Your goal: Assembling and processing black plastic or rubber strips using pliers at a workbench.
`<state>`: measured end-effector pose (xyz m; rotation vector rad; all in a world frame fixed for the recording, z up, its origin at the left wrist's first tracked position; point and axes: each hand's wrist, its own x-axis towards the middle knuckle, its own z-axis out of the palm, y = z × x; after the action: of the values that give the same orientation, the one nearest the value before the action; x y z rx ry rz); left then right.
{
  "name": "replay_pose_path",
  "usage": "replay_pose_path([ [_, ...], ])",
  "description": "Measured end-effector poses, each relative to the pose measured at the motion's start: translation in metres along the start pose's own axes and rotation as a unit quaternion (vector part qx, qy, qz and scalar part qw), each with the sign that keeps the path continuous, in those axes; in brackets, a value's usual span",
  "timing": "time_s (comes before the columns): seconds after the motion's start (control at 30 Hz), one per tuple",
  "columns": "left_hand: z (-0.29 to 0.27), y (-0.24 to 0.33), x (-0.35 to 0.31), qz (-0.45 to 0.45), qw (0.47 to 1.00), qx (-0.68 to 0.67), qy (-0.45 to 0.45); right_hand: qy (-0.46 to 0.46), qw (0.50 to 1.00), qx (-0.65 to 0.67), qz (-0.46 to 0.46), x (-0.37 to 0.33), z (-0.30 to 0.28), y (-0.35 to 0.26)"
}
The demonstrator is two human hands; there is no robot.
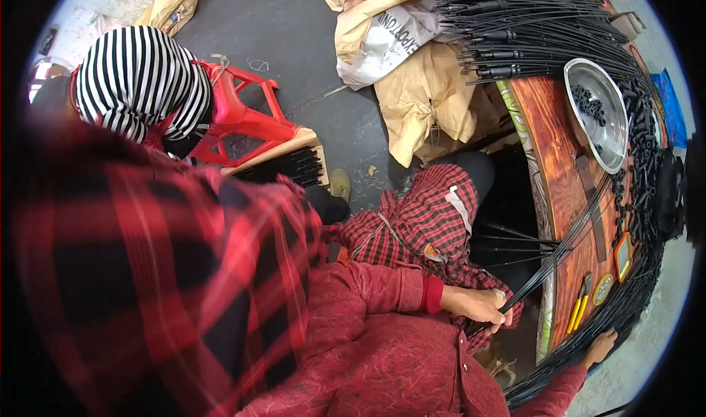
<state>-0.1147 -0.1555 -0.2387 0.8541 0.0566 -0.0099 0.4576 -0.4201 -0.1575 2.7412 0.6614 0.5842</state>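
Thin black rods, loosely bundled, aslant

dark grey floor, red plastic stool, reddish-brown wooden table with patterned edge

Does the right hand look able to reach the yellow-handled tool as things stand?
Probably yes: the right hand is at the long black strands close beside the yellow-handled tool, which lies uncovered on the wooden tabletop; nothing appears to block the way.
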Motion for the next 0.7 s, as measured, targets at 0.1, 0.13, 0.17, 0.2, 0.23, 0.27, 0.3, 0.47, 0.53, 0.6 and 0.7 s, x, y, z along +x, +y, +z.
replay_pose_path([
  [0.1,-0.002,-0.007,0.005,0.017,1.0,-0.003,0.013,-0.023,1.0,0.002,0.004,0.002,0.003,-0.002],
  [0.13,-0.001,-0.009,0.006,0.015,1.0,0.001,0.009,-0.022,0.999,0.015,0.018,0.004,0.002,0.002],
  [0.17,0.001,-0.01,0.008,0.025,1.0,-0.001,0.017,-0.02,0.999,0.028,0.034,0.004,0.002,0.007],
  [0.2,0.003,-0.011,0.013,0.036,0.999,-0.002,0.013,0.0,0.999,0.046,0.029,0.003,0.002,0.022],
  [0.23,0.003,-0.007,0.012,0.049,0.999,0.015,0.004,0.019,0.997,0.064,0.025,-0.004,-0.004,0.026],
  [0.27,0.0,-0.01,0.009,0.07,0.997,-0.001,-0.023,0.0,0.997,0.071,0.013,-0.007,-0.006,0.025],
  [0.3,0.001,-0.011,0.006,0.08,0.997,-0.004,-0.013,-0.014,0.996,0.08,-0.023,-0.026,-0.022,0.005],
  [0.47,0.006,0.002,0.0,0.024,0.999,0.033,-0.028,0.104,0.991,0.028,0.076,-0.061,-0.039,-0.027],
  [0.53,0.011,0.022,-0.005,-0.043,0.998,0.047,-0.013,0.026,0.981,0.092,0.167,-0.065,-0.075,-0.068],
  [0.6,0.018,0.021,-0.007,-0.077,0.997,0.005,0.003,0.065,0.977,0.117,0.164,-0.062,-0.073,-0.062],
  [0.7,0.029,0.033,-0.006,-0.126,0.991,-0.002,0.048,0.037,0.952,0.216,0.214,-0.057,-0.094,-0.071],
])
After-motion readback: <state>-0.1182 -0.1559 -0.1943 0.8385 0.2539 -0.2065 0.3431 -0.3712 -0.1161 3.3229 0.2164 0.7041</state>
